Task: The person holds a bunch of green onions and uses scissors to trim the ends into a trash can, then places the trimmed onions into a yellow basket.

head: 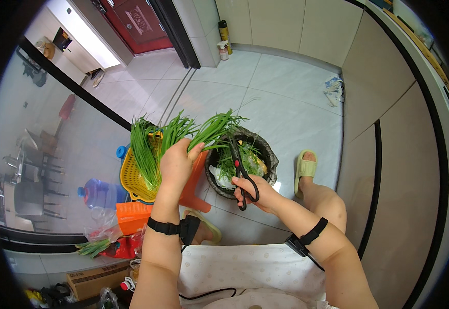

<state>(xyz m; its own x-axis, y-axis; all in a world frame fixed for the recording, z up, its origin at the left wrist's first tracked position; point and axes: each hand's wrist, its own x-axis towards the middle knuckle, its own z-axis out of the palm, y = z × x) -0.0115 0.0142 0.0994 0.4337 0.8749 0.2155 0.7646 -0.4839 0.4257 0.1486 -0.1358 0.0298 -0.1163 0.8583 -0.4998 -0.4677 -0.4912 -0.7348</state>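
Observation:
My left hand (179, 162) grips a bunch of green chives (216, 129), its leafy ends fanned toward the bin. My right hand (258, 193) has hold of black-handled scissors (238, 158), with the blades pointing up and away from me beside the chive tips. Below the scissors is a round waste bin lined with a black bag (272, 154), holding cut green bits and other scraps. More chives (141, 145) lie in a yellow plastic basket (130, 177) left of my left hand. Part of the basket is hidden behind that hand and the chives.
An orange plastic stool (193, 193) stands between basket and bin. A blue water jug (102, 193) lies by the glass partition at left. Bags and a cardboard box (99, 280) sit at lower left. Two spray containers (223, 50) stand by the far wall; cabinets (394, 154) line the right.

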